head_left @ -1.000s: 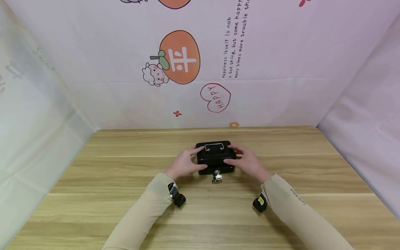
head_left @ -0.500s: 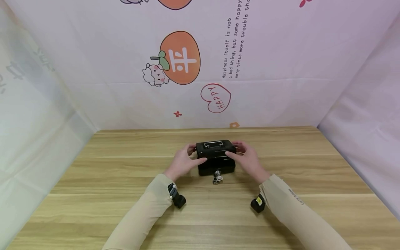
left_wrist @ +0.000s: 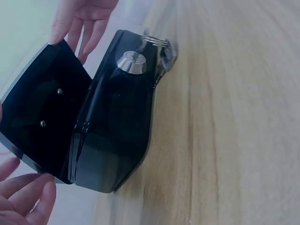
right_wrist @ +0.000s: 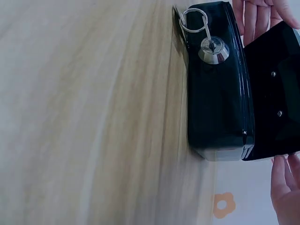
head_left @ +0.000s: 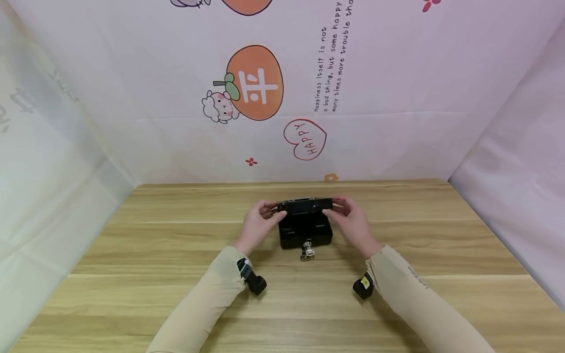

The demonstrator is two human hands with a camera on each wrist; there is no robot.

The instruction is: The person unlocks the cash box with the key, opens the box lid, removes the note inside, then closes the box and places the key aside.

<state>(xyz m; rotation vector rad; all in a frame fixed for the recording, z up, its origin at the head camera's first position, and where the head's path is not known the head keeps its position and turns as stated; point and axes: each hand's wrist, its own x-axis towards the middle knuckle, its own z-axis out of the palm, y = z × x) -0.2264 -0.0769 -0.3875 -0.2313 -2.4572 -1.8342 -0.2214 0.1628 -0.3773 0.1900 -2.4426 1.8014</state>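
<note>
A black metal cash box (head_left: 306, 241) stands on the wooden table with its lid (head_left: 305, 206) raised and tilted back. My left hand (head_left: 259, 224) holds the lid's left edge, thumb at the front corner and fingers behind. At the opposite edge, my right hand (head_left: 353, 223) grips the lid the same way. Two small rivets show on the lid's inner face (left_wrist: 49, 105) in the left wrist view. A silver lock (right_wrist: 213, 52) sits on the box front with a key in it, and a key ring (right_wrist: 193, 19) hangs from the key. The box's dark interior shows little detail.
The wooden table (head_left: 176, 274) spreads around the box on every side. White printed cloth (head_left: 388, 98) hangs behind the table and along both sides. Each wrist carries a small black camera (head_left: 257, 283) on a strap.
The lid has swung up and back from closed, exposing the inside. Both hands have gone from the top and front of the lid to its side edges, rising with it. The base has barely moved.
</note>
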